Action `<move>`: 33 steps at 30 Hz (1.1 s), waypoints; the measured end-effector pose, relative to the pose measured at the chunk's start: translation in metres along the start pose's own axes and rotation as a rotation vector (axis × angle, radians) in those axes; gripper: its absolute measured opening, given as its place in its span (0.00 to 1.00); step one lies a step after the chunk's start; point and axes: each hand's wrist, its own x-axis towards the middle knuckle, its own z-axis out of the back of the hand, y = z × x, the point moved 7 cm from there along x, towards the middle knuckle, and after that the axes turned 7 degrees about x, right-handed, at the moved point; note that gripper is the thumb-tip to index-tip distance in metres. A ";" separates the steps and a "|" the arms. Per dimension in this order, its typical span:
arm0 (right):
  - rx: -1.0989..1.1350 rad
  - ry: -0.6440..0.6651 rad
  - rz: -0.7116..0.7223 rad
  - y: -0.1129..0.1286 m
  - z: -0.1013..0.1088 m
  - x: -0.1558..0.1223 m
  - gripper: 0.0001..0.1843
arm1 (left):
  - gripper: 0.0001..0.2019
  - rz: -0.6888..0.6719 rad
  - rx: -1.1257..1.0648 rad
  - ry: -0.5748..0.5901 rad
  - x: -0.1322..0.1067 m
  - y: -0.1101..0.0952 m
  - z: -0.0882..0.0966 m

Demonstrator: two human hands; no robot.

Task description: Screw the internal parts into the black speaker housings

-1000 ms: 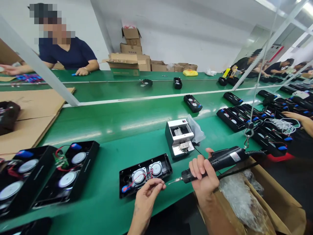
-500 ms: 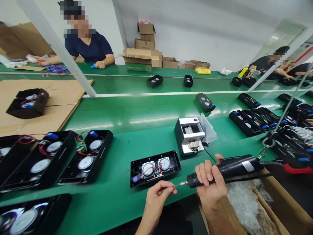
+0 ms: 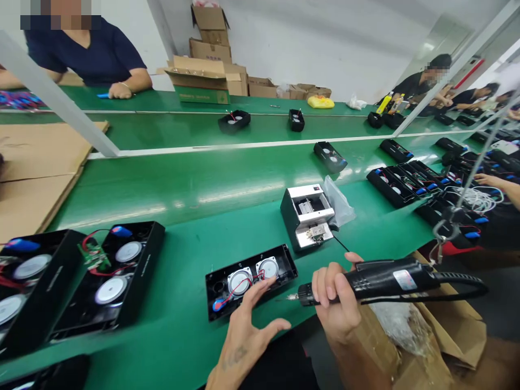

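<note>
My right hand (image 3: 335, 306) is closed around a black electric screwdriver (image 3: 382, 279), held level with its bit pointing left at the near edge of the green bench. My left hand (image 3: 247, 330) is open, fingers spread, its tips reaching the front rim of a black speaker housing (image 3: 252, 279) that holds two round silver drivers, red wires and a blue part. The bit tip sits just right of my left fingers. A cable and a hanging hook (image 3: 441, 233) lead off the tool to the right.
A silver screw feeder (image 3: 307, 216) with a plastic bag stands behind the housing. More open speaker housings (image 3: 109, 279) lie at the left, others at the right. A cardboard box with plastic (image 3: 410, 336) sits at my right. Other people work across and along the bench.
My left hand has let go of its pinch at the bit tip and opened, moving left toward the housing. The screwdriver stays in my right hand. The view has shifted slightly.
</note>
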 end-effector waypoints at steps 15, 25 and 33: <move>-0.182 0.147 -0.021 -0.051 -0.014 0.000 0.15 | 0.04 -0.437 0.820 0.090 0.021 -0.016 0.008; -0.209 0.206 -0.050 -0.058 -0.014 -0.006 0.13 | 0.04 -0.396 0.753 0.101 0.022 -0.015 0.011; -0.310 0.268 -0.191 -0.065 -0.012 -0.025 0.12 | 0.06 -0.472 0.842 0.099 0.017 -0.013 0.007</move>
